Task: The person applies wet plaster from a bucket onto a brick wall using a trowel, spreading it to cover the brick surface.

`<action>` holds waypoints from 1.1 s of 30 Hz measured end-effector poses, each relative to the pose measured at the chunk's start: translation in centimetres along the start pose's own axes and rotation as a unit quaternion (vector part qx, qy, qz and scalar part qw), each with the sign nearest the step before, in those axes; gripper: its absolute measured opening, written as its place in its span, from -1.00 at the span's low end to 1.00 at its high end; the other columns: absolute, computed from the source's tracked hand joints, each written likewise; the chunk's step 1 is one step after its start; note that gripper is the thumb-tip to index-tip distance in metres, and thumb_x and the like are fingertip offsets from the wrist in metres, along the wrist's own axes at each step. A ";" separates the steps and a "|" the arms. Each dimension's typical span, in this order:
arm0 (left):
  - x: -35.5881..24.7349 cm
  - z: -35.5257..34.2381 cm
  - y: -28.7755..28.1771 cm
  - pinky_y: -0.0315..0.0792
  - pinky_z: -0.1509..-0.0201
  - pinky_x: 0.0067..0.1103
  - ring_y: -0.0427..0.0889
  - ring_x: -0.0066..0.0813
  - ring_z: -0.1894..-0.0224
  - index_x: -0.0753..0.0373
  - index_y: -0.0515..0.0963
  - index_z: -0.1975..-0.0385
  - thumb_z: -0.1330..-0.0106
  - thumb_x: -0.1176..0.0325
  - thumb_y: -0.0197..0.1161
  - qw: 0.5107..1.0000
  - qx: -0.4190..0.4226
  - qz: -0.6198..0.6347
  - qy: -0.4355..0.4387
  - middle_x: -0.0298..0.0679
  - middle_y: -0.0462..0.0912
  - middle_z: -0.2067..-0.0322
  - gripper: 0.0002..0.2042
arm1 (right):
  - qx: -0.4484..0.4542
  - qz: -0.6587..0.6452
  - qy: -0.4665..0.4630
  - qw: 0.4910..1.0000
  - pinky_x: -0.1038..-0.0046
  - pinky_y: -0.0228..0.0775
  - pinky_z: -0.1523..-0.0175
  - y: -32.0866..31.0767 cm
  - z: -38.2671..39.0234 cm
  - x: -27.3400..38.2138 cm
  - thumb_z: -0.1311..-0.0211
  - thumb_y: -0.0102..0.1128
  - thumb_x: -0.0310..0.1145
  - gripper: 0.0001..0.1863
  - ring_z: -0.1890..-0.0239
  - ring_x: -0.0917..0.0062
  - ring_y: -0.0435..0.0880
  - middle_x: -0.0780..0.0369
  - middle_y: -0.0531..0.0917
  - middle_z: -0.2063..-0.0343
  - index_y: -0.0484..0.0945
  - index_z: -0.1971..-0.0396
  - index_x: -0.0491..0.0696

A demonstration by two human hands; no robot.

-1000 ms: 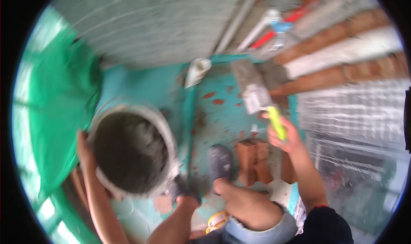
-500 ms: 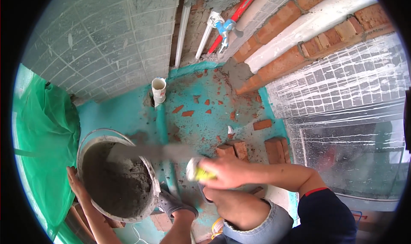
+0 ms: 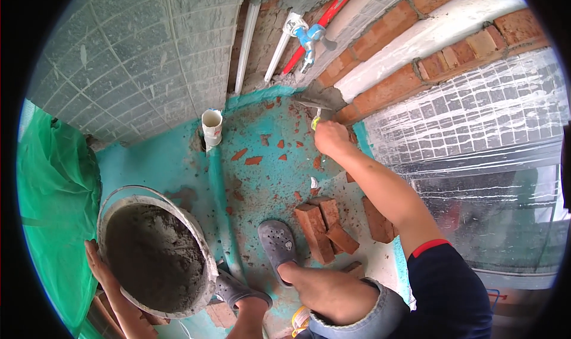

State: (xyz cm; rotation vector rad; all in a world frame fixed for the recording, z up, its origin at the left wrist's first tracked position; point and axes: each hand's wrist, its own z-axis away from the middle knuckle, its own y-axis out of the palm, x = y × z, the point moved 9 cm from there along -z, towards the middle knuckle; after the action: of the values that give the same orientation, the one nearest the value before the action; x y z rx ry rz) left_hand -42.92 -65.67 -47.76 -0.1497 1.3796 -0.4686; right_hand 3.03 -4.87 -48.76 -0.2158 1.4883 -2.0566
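My right hand (image 3: pixel 332 138) is closed round the yellow-green handle of a trowel (image 3: pixel 311 104). Its grey blade is at the far corner, against the wet mortar (image 3: pixel 333 96) at the foot of the brickwork (image 3: pixel 380 94); whether mortar lies on the blade I cannot tell. At the lower left stands a round bucket (image 3: pixel 212 272), its wire handle tipped to the far side. Grey mortar (image 3: pixel 151 258) fills part of it. My left hand (image 3: pixel 100 267) rests against the bucket's outer left side, fingers stretched out.
Loose bricks (image 3: pixel 314 235) lie right of my shoe (image 3: pixel 278 244); another brick (image 3: pixel 379 220) is farther right. An open white pipe end (image 3: pixel 212 127) rises from the teal floor (image 3: pixel 137 166). A blue tap (image 3: pixel 307 39) is on the far wall. Green netting (image 3: pixel 56 202) hangs left.
My right hand has swung the trowel from over the bucket, far and to the right, to the foot of the brickwork. My left hand stays at the bucket.
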 end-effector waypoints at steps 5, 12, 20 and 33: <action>0.0 -0.2 -0.7 0.19 -0.24 -0.43 0.41 -0.24 -0.10 0.49 0.33 -0.12 -0.37 -0.14 -0.07 1.000 -0.006 0.009 0.000 0.02 0.45 -0.06 -0.31 | -0.017 0.036 -0.017 0.999 0.29 0.52 0.10 1.9 -1.6 0.3 -0.17 -0.08 -0.44 -0.73 0.17 0.24 0.67 0.03 0.65 0.23 0.61 0.23 -0.12; -0.1 -0.2 -0.7 0.19 -0.23 -0.45 0.41 -0.25 -0.09 0.48 0.32 -0.13 -0.37 -0.15 -0.07 0.998 -0.018 -0.046 0.027 0.01 0.46 -0.03 -0.31 | 0.030 0.079 -0.086 0.993 0.32 0.53 0.16 4.9 5.4 -0.8 -0.10 0.02 -0.45 -0.76 0.19 0.29 0.67 0.09 0.66 0.23 0.64 0.30 -0.17; 0.0 -0.1 -0.6 0.20 -0.23 -0.45 0.42 -0.25 -0.08 0.48 0.35 -0.12 -0.35 -0.17 -0.05 1.000 -0.009 -0.009 -0.008 0.01 0.46 -0.04 -0.30 | 0.132 0.043 -0.028 0.990 0.26 0.52 0.17 2.6 8.4 -3.3 -0.05 0.04 -0.50 -0.79 0.23 0.22 0.67 0.01 0.66 0.33 0.58 0.30 -0.17; 0.2 0.1 -0.2 0.16 -0.28 -0.45 0.40 -0.25 -0.15 0.50 0.32 -0.15 -0.39 -0.14 -0.11 1.000 -0.008 0.007 -0.015 0.04 0.44 -0.10 -0.31 | -0.011 0.080 -0.154 0.985 0.33 0.54 0.26 3.7 6.3 2.3 -0.07 0.04 -0.49 -0.80 0.29 0.29 0.67 0.08 0.63 0.31 0.61 0.35 -0.19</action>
State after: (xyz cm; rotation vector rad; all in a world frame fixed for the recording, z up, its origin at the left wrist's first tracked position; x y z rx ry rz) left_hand -42.79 -65.93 -47.86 -0.1584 1.3548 -0.4424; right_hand 5.36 -11.97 -50.30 -0.3918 1.2953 -1.7872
